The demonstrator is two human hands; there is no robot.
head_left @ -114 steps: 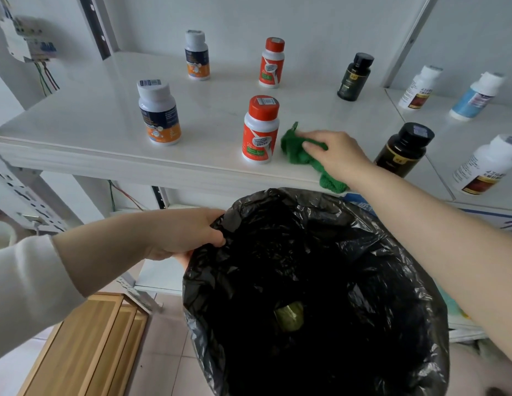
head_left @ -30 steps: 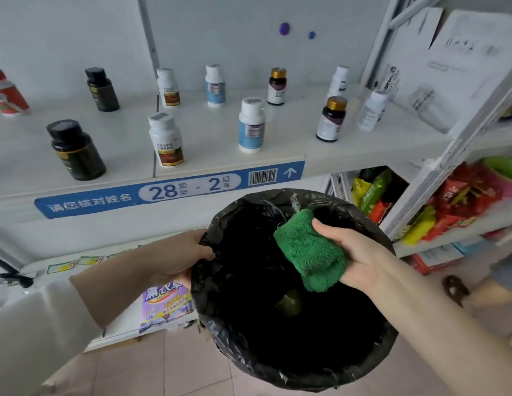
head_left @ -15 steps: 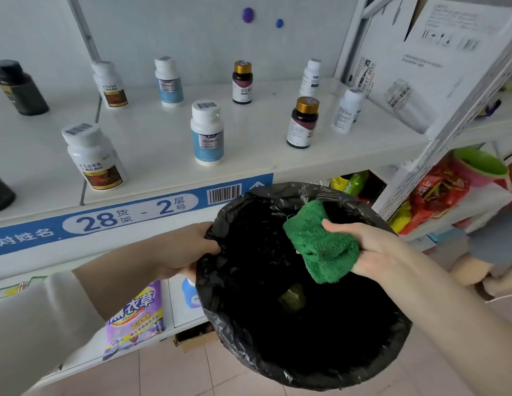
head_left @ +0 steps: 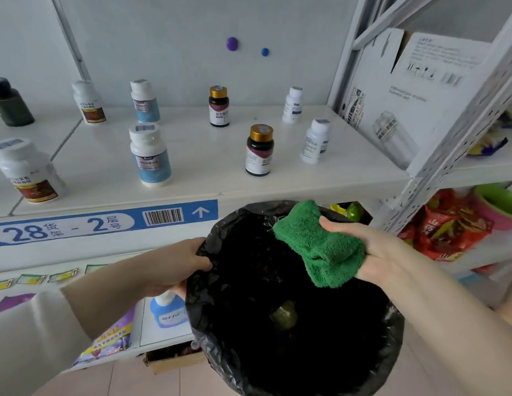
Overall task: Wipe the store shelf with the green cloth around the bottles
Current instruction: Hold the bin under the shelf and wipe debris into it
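Observation:
My right hand (head_left: 374, 252) holds the folded green cloth (head_left: 320, 244) over the open mouth of a bin lined with a black bag (head_left: 292, 367), below the shelf's front edge. My left hand (head_left: 174, 267) grips the bag's rim on the left. The white shelf (head_left: 214, 167) carries several bottles: a white one with a blue label (head_left: 150, 155), a dark one with a gold cap (head_left: 260, 150), a small white one (head_left: 316, 141), and a white one with a red-brown label (head_left: 29, 170). More bottles stand along the back wall.
A blue label strip (head_left: 106, 221) reading 28-2 runs along the shelf front. A white cardboard box (head_left: 406, 90) leans at the shelf's right end behind a perforated upright (head_left: 449, 127). Red snack packets (head_left: 449, 224) fill the lower right shelf. Detergent bags (head_left: 111, 335) sit below left.
Since wiping beside the red-capped bottle, my right hand has lifted the cloth off the shelf and holds it over the bin. The view has shifted right along the shelf; my left hand still grips the bag.

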